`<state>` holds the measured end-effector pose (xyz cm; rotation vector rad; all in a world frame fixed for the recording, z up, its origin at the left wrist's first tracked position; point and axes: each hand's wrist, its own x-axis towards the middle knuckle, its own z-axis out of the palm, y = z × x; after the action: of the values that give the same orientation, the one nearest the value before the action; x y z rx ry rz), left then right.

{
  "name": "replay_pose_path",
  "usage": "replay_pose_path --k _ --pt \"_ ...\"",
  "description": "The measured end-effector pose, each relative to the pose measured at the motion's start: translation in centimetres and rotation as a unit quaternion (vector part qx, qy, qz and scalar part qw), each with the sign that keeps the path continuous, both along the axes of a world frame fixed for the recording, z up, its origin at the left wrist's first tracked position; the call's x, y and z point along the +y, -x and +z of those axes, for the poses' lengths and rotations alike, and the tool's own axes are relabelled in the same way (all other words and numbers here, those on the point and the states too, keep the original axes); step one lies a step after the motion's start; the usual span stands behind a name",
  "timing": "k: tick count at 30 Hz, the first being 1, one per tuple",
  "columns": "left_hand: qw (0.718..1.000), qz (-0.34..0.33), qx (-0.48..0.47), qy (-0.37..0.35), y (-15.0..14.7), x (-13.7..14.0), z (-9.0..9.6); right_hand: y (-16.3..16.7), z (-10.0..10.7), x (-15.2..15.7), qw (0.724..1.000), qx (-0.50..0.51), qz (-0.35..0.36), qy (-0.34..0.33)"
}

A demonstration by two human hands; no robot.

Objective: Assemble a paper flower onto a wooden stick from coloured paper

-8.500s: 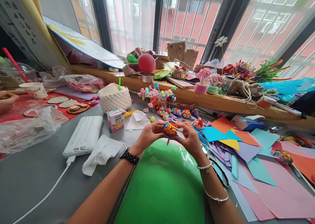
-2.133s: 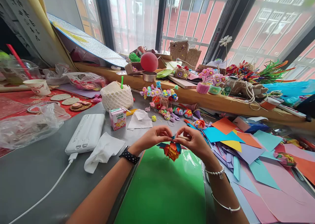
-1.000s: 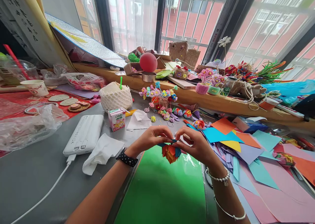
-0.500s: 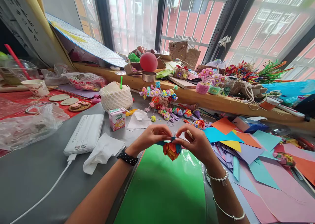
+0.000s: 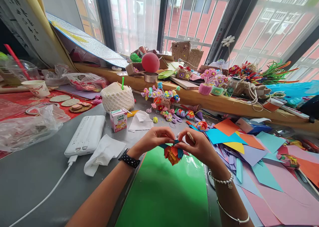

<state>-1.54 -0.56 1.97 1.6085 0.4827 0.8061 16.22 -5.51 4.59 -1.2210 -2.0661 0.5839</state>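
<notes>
Above the green mat [image 5: 164, 193], a folded paper flower [image 5: 172, 155] in orange, yellow and blue hangs below my fingertips. My left hand [image 5: 157, 138] is closed in a pinch on its blue paper part, at the left. From the other side, my right hand [image 5: 195, 143] pinches the same blue paper, fingertips close to those of the left. A thin pale stick [image 5: 191, 137] shows between the right hand's fingers. The exact fold under my fingertips is hidden.
Coloured paper sheets [image 5: 264, 187] lie at the right. At the left are a power bank [image 5: 86, 135] with a cable, a tissue [image 5: 104, 154], a drink carton [image 5: 118, 120] and a coconut [image 5: 117, 98]. Small flowers [image 5: 161, 97] stand before the cluttered wooden sill [image 5: 194, 95].
The paper flower has tipped and shifted slightly left and down, showing more of its orange and yellow petals. My right wrist has turned a little; both hands keep pinching.
</notes>
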Motion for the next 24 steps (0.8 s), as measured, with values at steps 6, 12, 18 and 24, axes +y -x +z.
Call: replay_pose_path --k 6,12,18,24 --pt "1.000 -0.007 -0.005 0.002 0.04 0.02 0.02 0.08 0.00 -0.05 1.000 0.020 0.000 0.015" --pt "1.000 0.007 -0.006 -0.006 0.10 0.14 -0.09 0.32 0.01 -0.11 0.998 0.047 -0.035 0.039" --pt "1.000 0.006 -0.008 -0.009 0.12 0.17 -0.19 0.14 -0.09 0.07 0.998 0.032 -0.034 0.029" --pt "1.000 0.003 -0.016 -0.002 0.11 0.06 -0.01 0.14 -0.19 0.06 0.999 0.019 -0.031 0.023"
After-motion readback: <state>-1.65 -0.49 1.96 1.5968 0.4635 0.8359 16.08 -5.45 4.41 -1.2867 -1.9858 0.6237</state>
